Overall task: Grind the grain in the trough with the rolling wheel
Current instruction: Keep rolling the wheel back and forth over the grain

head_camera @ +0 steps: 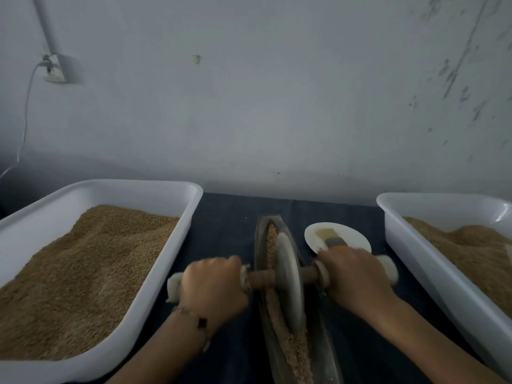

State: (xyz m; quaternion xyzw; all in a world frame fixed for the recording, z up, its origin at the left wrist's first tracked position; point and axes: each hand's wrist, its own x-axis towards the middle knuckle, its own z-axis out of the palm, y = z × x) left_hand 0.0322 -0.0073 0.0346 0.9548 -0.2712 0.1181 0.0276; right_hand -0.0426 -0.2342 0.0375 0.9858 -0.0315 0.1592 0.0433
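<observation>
Your left hand (214, 284) is closed in a full fist around the left end of the axle (259, 278), fingers curled over the top; a white padded wrap (174, 286) sticks out past the outer side of the fist. Your right hand (353, 275) is closed the same way around the right end, with its white wrap (389, 268) showing beyond the knuckles. A thin bracelet (194, 318) sits on your left wrist.

Between your two fists the bare axle is brown, round wood, and it passes through the centre of the wheel (288, 281), a flat, dull grey disc standing upright on its edge. The wheel sits in the trough (261, 245), a long, narrow, boat-shaped channel of dark grey material that runs away from you and towards you under your grip. Grain (291, 347), tan and coarse, lies along the channel on both sides of the wheel.

Just beyond your right hand is a round white plate (357, 239) with a flat brush (331, 239) lying on it. Outside each fist stands a white plastic tub (171, 200), smooth-walled, heaped with the same tan grain; the other tub (401, 234) is on the right. Everything rests on dark blue cloth (224, 231).
</observation>
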